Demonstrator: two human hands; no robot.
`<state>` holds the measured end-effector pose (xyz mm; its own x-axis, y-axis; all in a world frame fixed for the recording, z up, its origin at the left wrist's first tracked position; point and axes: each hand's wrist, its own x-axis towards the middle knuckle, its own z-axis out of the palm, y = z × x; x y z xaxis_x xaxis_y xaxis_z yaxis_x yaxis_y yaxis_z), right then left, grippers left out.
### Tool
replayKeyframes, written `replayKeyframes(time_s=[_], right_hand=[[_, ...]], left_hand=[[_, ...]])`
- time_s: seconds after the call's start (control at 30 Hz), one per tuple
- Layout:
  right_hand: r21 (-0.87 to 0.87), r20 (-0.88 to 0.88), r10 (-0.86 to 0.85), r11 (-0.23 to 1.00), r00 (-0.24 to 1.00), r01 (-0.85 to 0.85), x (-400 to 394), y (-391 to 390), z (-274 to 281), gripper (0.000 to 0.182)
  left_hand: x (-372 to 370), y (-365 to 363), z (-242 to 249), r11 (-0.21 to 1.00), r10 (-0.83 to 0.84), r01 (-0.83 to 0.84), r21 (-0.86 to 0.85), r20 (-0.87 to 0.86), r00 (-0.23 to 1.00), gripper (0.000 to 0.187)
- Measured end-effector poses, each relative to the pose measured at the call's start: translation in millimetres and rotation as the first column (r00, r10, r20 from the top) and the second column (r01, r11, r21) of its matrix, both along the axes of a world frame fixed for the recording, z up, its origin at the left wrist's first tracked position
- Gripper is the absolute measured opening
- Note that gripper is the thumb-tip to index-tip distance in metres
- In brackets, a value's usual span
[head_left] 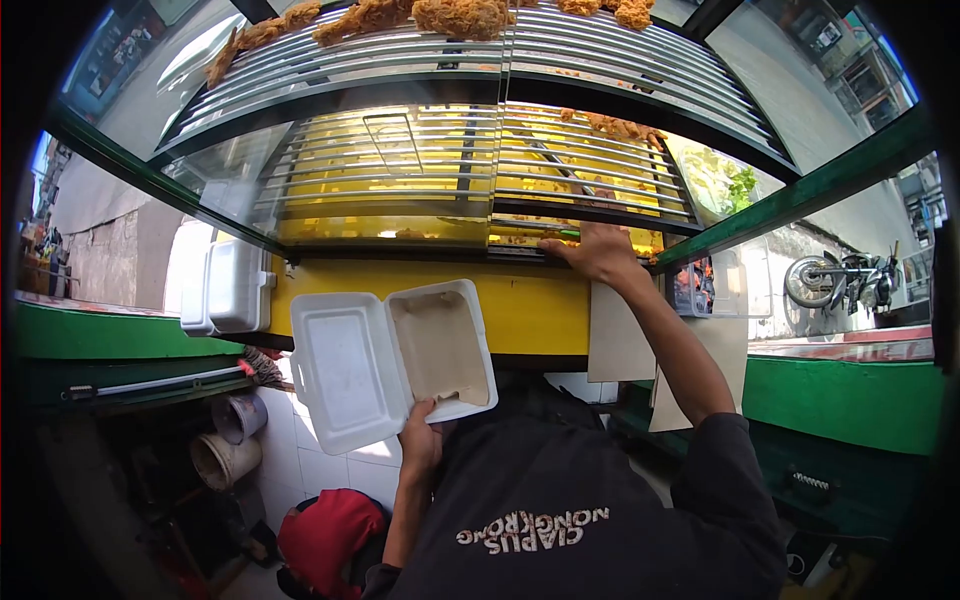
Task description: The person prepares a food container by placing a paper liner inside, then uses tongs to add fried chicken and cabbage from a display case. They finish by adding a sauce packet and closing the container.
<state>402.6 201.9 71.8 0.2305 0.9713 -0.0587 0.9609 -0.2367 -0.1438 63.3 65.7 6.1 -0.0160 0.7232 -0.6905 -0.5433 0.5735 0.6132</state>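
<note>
My left hand (421, 440) grips the lower edge of an open white foam takeaway box (350, 365), with the thumb on its rim. Brown paper (440, 345) lines the box's right half; the left half is bare. My right hand (597, 252) reaches into the lower opening of the glass display case, thumb spread out along the bottom rail (515, 252). Its fingertips are partly hidden by the rack bars. Just above them, a dark, thin long-handled utensil (550, 155) shows through the bars. Pieces of fried chicken (460, 17) lie on the upper rack, others (625, 128) on the lower one.
Closed white foam boxes (238, 285) are stacked on the left of the yellow counter (540, 310). Brown paper sheets (700, 370) hang at the right, below a clear container (735, 285). Shredded greens (718, 180) sit beside the rack. Buckets (225, 460) and a red cloth item (330, 540) are lower left.
</note>
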Motion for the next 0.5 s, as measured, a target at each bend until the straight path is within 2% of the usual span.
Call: replayKeyframes(time_s=[0.07,0.1,0.13,0.2,0.23,0.27,0.3,0.33,0.37,0.43,0.47,0.5], right_hand=[[-0.297,-0.092,0.055,0.952,0.994,-0.08,12.3,12.8,3.7,0.093],[0.053,0.077,0.137,0.989,0.988,-0.141,8.6,8.4,-5.9,0.088],[0.054,0.075,0.129,0.99,0.989,-0.133,13.6,8.2,-9.9,0.088],[0.195,0.098,0.216,0.953,0.971,-0.232,21.6,9.6,-7.4,0.081],[0.378,0.165,0.252,0.877,0.954,-0.297,19.3,9.2,-5.6,0.072],[0.377,0.163,0.25,0.878,0.954,-0.294,17.9,8.0,-1.9,0.072],[0.082,0.051,0.152,0.984,0.987,-0.156,9.9,6.9,15.2,0.066],[-0.235,-0.025,0.021,0.972,0.999,-0.026,4.6,4.3,24.5,0.061],[-0.239,-0.027,0.019,0.971,0.999,-0.025,3.6,-3.3,23.3,0.061],[-0.037,-0.074,0.046,0.998,0.996,-0.049,4.1,-28.8,20.3,0.049],[-0.044,-0.074,0.046,0.998,0.996,-0.049,3.2,-42.9,23.4,0.049],[0.042,-0.139,0.068,0.997,0.988,-0.063,1.5,-58.6,31.5,0.046]], left_hand=[[-5.3,0.5,-3.8,1.0,0.001,-0.001,0.007,0.018,1.0,0.044],[-3.9,2.4,0.5,1.0,0.006,-0.007,0.018,0.033,0.999,0.043],[-2.1,4.1,4.8,0.999,0.012,-0.013,0.029,0.049,0.999,0.042],[2.0,7.5,14.8,1.0,0.001,-0.002,0.022,0.04,0.999,0.041],[3.4,8.8,17.2,1.0,-0.001,0.001,0.015,0.032,0.999,0.041],[3.2,8.7,15.6,1.0,-0.004,0.003,0.013,0.031,1.0,0.041],[3.0,9.0,12.0,1.0,-0.014,0.013,0.021,0.034,0.999,0.04],[2.8,9.7,8.4,0.999,-0.024,0.023,0.027,0.038,0.999,0.04],[2.3,10.5,5.2,0.999,-0.026,0.025,0.023,0.035,0.999,0.04],[2.9,13.8,1.4,0.999,-0.033,0.032,0.01,0.032,0.999,0.041],[4.0,15.2,3.7,0.999,-0.032,0.032,0.003,0.033,0.999,0.041],[5.5,18.1,10.7,0.999,-0.04,0.04,-0.002,0.028,0.999,0.041]])
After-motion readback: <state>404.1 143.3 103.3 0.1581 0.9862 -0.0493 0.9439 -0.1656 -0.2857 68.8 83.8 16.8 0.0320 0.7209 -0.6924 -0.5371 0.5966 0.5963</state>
